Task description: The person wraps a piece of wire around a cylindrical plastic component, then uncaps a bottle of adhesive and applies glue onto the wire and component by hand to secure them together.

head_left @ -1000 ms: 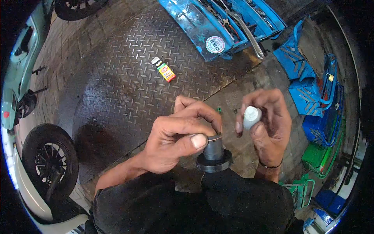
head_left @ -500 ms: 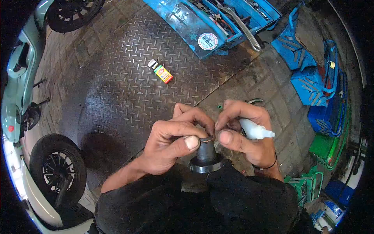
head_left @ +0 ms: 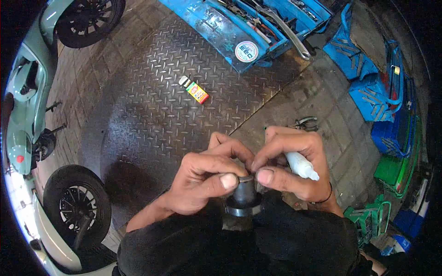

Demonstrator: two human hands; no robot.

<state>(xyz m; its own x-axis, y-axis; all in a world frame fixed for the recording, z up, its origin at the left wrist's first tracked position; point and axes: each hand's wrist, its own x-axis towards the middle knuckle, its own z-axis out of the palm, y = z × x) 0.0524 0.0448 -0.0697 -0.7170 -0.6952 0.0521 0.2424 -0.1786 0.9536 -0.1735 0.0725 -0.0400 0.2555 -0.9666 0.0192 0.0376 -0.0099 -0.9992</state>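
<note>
Left hand [head_left: 202, 177]: fingers closed around the upper end of a dark cylindrical part with a flared base [head_left: 242, 198], thumb pressed against its rim on the near side. The part stands roughly upright just in front of the person's dark-clothed lap, at the lower centre of the view.

Right hand [head_left: 290, 161]: thumb and forefinger pinched together at the same top rim, touching the left hand's fingertips. The remaining fingers are curled around a small white squeeze bottle [head_left: 301, 165], whose nozzle points out to the right, away from the part. A dark band sits on the right wrist. What lies between the pinched fingertips cannot be made out.

Surroundings: a steel checker-plate floor panel [head_left: 152, 106] bears 1 small red, yellow and green packet [head_left: 197, 91], well apart from the hands. Pliers [head_left: 305, 123] lie on the brick paving just beyond the right hand. An open blue toolbox [head_left: 248, 25] with hand tools stands at the top of the view. A pale green scooter [head_left: 27, 106] stands at left, its black rear wheel [head_left: 76, 207] near the left forearm.
</note>
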